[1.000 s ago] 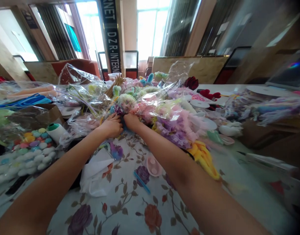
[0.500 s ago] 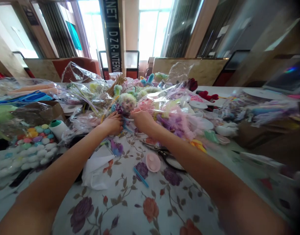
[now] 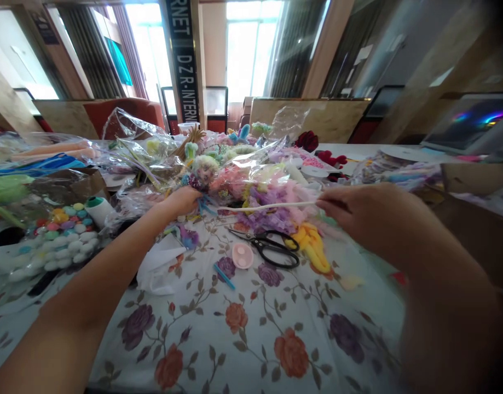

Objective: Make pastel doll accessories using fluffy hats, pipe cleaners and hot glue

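Observation:
My right hand (image 3: 350,210) pinches the end of a long white pipe cleaner (image 3: 267,207), held nearly level. Its far end lies by some blue strands (image 3: 206,206) in the middle of the table. Close to those strands, my left hand (image 3: 183,200) is closed at the edge of the pile; what its fingers hold is hidden. A small doll-like head with pale fluffy hair (image 3: 205,171) sits just beyond it. Below the pipe cleaner lie black-handled scissors (image 3: 271,249), a pink oval piece (image 3: 242,255) and a short blue stick (image 3: 224,276).
Purple ruffled material (image 3: 267,210) and clear plastic wrapping (image 3: 255,164) heap up behind my hands. Yellow fuzzy stems (image 3: 311,246) lie right of the scissors. At left are white pom-poms (image 3: 66,246), a thread spool (image 3: 100,212) and a white sheet (image 3: 159,268). A cardboard box (image 3: 473,235) stands right.
My right hand has moved from beside my left hand far to the right, drawing the white pipe cleaner out with it. The scissors are now uncovered. My left hand stays near its place.

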Available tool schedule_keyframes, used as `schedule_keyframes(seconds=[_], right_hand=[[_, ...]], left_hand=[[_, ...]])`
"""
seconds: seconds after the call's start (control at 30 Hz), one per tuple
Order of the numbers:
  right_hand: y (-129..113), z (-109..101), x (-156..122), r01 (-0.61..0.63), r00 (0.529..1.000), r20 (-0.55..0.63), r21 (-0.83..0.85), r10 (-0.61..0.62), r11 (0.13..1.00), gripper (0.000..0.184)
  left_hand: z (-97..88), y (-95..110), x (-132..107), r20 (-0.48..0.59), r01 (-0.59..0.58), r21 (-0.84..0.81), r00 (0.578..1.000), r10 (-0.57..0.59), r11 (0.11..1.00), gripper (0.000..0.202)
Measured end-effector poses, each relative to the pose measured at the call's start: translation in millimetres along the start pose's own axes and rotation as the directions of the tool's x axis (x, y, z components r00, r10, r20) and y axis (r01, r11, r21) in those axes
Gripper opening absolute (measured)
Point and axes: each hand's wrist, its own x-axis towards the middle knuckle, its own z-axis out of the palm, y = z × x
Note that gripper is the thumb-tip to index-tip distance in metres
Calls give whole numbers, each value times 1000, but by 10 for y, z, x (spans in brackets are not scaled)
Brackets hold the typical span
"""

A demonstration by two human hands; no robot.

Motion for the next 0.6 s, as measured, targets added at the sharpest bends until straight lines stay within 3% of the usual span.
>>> schedule_keyframes(seconds=[0.1, 0.23, 0.37, 0.5, 0.6], right_hand=[[168, -50, -69, 6, 999, -43, 215, 3, 977, 15], [142, 122, 20, 101, 994, -72, 423, -78, 901, 19], [-200, 499, 115, 142, 980, 66, 429, -187, 892, 22], [-555, 837, 104, 221, 942, 164, 349, -292, 911, 23], [-694, 914, 114, 278, 928, 162, 296, -335, 914, 29]], left_hand=[[-138, -14, 8, -35, 115, -78, 992, -118, 990, 44], [-305, -54, -2, -22, 149, -241, 987, -158, 959, 42], [-391, -50, -31, 28, 150, -379, 988, -150, 913, 41], [-329, 63, -42, 100, 100, -228, 992, -79, 969, 41], [-180, 162, -25, 111, 49, -177, 993, -29, 983, 38]])
